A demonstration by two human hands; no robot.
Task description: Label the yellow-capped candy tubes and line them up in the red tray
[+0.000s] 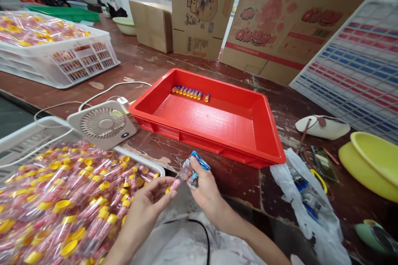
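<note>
Yellow-capped tube [174, 185] near six o'clock sits pinched between fingers of the left hand [151, 198], while the right hand [205, 187] grasps blue packets [201, 161] just beside it; likely best to squeeze lightly, both wrists steady, red tray [205, 120] at twelve o'clock.

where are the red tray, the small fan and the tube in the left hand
Red tray [205, 118]: head view, on its bare floor
Small fan [105, 124]: head view, on its round grille
Tube [175, 184] in the left hand [151, 199]: head view, on its pink-patterned part
</note>
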